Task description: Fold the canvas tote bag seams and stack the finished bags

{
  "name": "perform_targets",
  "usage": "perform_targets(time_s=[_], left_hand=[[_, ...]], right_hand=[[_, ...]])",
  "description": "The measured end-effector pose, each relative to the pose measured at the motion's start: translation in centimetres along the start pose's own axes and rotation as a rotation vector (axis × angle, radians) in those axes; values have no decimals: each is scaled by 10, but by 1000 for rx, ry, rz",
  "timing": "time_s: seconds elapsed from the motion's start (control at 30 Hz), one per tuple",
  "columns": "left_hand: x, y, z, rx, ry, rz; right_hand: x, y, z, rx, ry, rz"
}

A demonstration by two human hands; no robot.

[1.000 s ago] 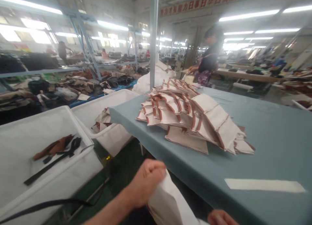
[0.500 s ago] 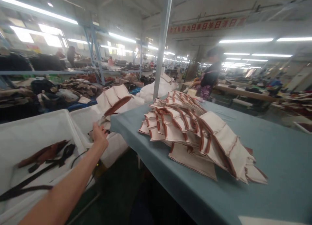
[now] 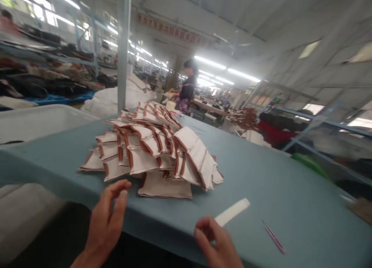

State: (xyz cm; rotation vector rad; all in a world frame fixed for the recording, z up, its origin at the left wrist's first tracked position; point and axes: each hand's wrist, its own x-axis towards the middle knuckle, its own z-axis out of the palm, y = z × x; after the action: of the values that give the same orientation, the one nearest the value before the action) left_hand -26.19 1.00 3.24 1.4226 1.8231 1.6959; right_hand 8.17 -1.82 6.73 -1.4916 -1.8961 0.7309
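Observation:
A heap of cream fabric pieces with red-brown trim (image 3: 151,152) lies on the blue-grey covered table (image 3: 276,175). My left hand (image 3: 107,217) hovers at the table's near edge just in front of the heap, fingers spread and holding nothing. My right hand (image 3: 216,243) is lower right at the table edge, fingers curled in, with nothing visible in them. Its fingertips are close to the end of a white strip (image 3: 232,212) lying flat on the table.
A thin pink tool (image 3: 273,239) lies right of the strip. White bins (image 3: 35,121) stand left of the table, with a grey pole (image 3: 123,51) behind. A person in a dark top (image 3: 187,90) works at a far table. Shelving (image 3: 319,124) stands on the right.
My left arm, stretched toward the bins with a fabric piece in the air half a second ago, is back at the table edge, empty. My right hand has come into view. The view swung right.

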Motion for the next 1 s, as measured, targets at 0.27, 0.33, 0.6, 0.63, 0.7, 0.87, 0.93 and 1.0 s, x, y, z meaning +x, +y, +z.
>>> perform_targets(time_s=[0.27,0.33,0.6,0.63,0.7,0.87,0.93,1.0], left_hand=[[-27,-5,79,143,-272,87],[-26,-8,87,212,-271,94],[-27,-4,97,343,-295,89],[-26,-3,97,350,-301,87],[-24,-1,96,356,-316,86],[-17,1,90,342,-339,75],[-13,1,87,323,-364,66],[-9,1,84,300,-405,58]], right_hand=[[159,-10,-35,-57,349,-141],[185,-1,-29,-9,316,-133],[241,40,-69,355,466,92],[248,39,-84,405,536,114],[259,33,-113,494,674,122],[242,9,-146,682,805,12],[217,3,-135,737,777,-29],[185,0,-117,772,754,-43]])
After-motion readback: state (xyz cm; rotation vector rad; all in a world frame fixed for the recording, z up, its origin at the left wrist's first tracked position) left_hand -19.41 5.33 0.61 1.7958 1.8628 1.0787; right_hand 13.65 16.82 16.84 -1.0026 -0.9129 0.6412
